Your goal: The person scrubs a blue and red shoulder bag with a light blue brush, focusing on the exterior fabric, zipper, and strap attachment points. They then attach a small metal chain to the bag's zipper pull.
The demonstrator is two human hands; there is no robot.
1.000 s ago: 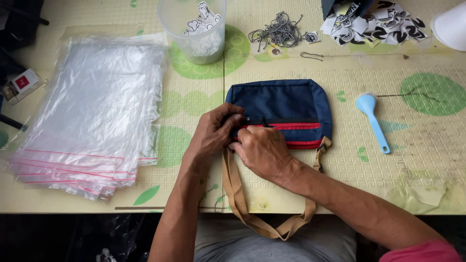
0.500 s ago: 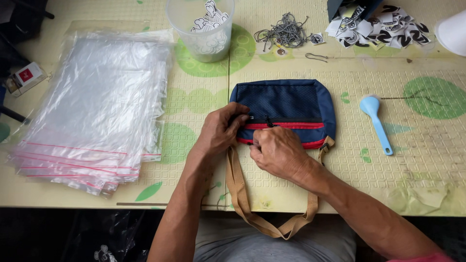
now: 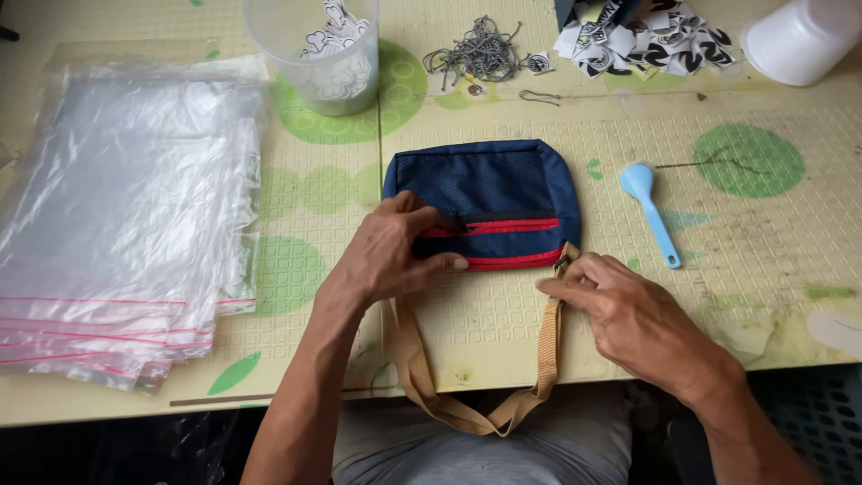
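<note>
Nearest the person, a tan strap (image 3: 409, 359) hangs in a loop over the front edge of the table (image 3: 790, 269), both ends running up to a navy pouch (image 3: 503, 184) that lies flat in the middle. The right hand (image 3: 628, 314) pinches the strap's right end just below the pouch's lower right corner, grip closed on the webbing between thumb and fingertips. The left hand (image 3: 386, 256) rests on the pouch's lower left part, thumb under its bottom edge and fingers on top by the red zipper (image 3: 507, 226), grip closed on the fabric. So the pouch sits between the two hands and slightly beyond them. To the left lies a stack of clear zip bags (image 3: 126, 224). Right of the pouch lies a light blue spoon (image 3: 651, 211). Farther off stand a clear plastic cup (image 3: 314, 54), a heap of metal hooks (image 3: 480, 54), a pile of black-and-white tags (image 3: 637, 36) and a white cup (image 3: 799, 40).
</note>
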